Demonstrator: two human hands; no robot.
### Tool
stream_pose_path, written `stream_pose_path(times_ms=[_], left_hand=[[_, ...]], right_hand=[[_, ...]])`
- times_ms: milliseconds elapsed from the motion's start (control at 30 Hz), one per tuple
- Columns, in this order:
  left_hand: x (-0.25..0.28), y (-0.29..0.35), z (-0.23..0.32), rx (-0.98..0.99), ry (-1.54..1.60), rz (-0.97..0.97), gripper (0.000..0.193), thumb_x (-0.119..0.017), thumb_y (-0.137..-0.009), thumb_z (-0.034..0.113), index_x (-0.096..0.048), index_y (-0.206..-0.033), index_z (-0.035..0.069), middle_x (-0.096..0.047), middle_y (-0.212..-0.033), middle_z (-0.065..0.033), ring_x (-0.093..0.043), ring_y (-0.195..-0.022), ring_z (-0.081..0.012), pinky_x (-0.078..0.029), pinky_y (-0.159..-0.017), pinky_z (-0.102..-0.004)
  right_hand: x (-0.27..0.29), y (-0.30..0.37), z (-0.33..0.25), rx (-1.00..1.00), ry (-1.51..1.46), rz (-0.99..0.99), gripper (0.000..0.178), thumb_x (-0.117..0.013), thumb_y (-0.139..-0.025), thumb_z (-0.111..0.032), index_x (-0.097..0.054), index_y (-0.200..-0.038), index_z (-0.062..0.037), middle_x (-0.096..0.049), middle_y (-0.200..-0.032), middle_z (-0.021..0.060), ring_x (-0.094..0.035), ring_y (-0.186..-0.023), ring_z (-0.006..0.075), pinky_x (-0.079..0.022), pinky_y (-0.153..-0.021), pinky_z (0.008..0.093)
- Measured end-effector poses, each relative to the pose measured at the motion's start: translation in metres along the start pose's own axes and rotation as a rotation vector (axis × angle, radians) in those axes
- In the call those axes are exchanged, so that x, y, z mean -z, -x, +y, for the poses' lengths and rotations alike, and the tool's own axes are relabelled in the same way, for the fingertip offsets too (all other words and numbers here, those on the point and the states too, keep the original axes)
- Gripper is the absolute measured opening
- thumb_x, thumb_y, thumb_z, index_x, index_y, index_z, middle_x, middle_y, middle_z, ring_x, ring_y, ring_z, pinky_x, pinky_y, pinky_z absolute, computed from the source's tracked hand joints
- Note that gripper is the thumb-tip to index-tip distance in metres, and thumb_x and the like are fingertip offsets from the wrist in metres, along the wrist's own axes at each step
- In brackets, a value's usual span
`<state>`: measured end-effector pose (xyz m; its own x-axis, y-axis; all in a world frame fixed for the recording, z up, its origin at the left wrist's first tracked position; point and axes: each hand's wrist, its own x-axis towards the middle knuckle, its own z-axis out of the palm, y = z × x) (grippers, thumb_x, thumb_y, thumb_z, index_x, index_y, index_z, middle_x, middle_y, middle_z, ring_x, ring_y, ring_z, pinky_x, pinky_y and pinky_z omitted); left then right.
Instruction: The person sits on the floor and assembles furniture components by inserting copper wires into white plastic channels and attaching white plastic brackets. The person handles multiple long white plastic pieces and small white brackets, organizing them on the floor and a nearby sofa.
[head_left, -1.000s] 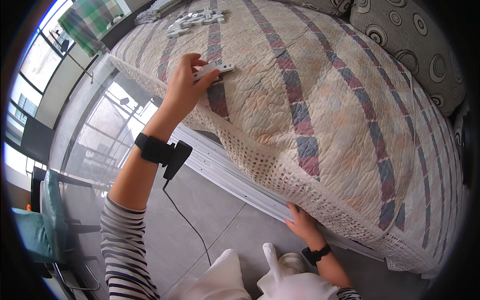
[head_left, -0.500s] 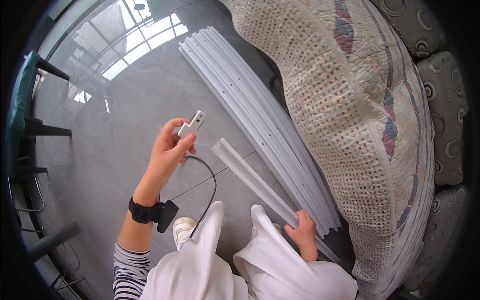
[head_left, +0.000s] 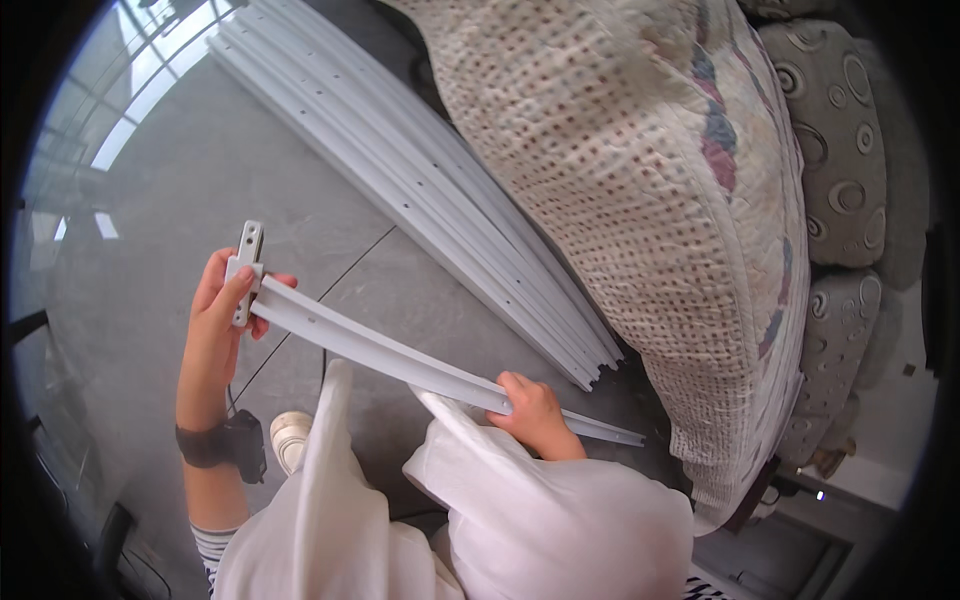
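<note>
My left hand [head_left: 222,303] is closed on a small white bracket [head_left: 249,250] with dark holes in it, thumb across its front. Against the bracket's side lies the near-left end of a long white channel rail [head_left: 370,350]. Whether the two are joined or only touching, I cannot tell. Farther along the rail, my right hand [head_left: 535,415] wraps round it over my right knee. Beyond that hand the rail's other end sticks out to the right, low over the floor.
A bundle of similar white rails [head_left: 400,190] lies on the grey tiled floor [head_left: 180,170] ahead. To the right, a quilted cover [head_left: 600,200] drapes over a seat with patterned grey cushions [head_left: 825,140]. My shoe [head_left: 290,440] and white-clothed legs [head_left: 560,520] are below.
The rail has swung left, its far end coming up to the bracket in my left hand. My right hand still grips the rail. The head view has shifted to the right.
</note>
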<state>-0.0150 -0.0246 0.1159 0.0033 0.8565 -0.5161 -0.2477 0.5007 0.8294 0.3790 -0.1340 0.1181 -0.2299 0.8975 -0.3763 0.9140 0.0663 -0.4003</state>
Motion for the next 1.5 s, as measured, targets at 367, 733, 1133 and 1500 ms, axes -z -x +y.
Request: stream_pose_path(times_ms=[367,733,1133,1500], left_hand=[[-0.1,0.02,-0.077,0.215,-0.16,-0.566,0.022,-0.055,-0.103,0.013,-0.043,-0.12,0.006,-0.064,-0.094,-0.007,-0.064,-0.08,-0.0136,-0.052,-0.071,-0.0285],[-0.06,0.009,-0.021,0.016,-0.565,-0.558,0.028,-0.076,-0.089,0.017,-0.07,-0.111,0.001,-0.072,-0.101,-0.0062,-0.063,-0.086,-0.0135,-0.051,-0.077,-0.0275],[-0.085,0.006,-0.012,-0.233,-0.723,-0.605,0.033,-0.08,-0.083,0.013,-0.071,-0.112,0.001,-0.074,-0.102,-0.0083,-0.064,-0.075,-0.0143,-0.056,-0.07,-0.0257],[-0.083,0.006,-0.011,-0.236,-0.79,-0.666,0.033,-0.08,-0.084,0.019,-0.072,-0.111,0.003,-0.074,-0.099,-0.0082,-0.064,-0.073,-0.0167,-0.053,-0.065,-0.027]], right_hand=[[0.008,-0.024,-0.006,-0.062,-0.375,-0.197,0.048,-0.082,-0.074,-0.026,-0.061,-0.114,-0.0102,-0.07,-0.093,0.0126,-0.07,-0.084,0.0337,-0.055,-0.074,0.0391],[0.011,-0.057,-0.035,0.103,-0.336,-0.2,0.03,-0.079,-0.076,-0.017,-0.059,-0.095,-0.0053,-0.068,-0.082,0.0162,-0.068,-0.074,0.0375,-0.053,-0.064,0.0418],[0.02,-0.062,-0.046,0.148,-0.363,-0.107,0.03,-0.078,-0.075,-0.014,-0.057,-0.094,-0.0049,-0.066,-0.078,0.0156,-0.067,-0.07,0.0365,-0.052,-0.06,0.0405],[0.014,-0.065,-0.051,0.17,-0.369,-0.179,0.031,-0.077,-0.076,-0.017,-0.055,-0.094,-0.0047,-0.066,-0.077,0.0179,-0.066,-0.07,0.0393,-0.051,-0.06,0.0441]])
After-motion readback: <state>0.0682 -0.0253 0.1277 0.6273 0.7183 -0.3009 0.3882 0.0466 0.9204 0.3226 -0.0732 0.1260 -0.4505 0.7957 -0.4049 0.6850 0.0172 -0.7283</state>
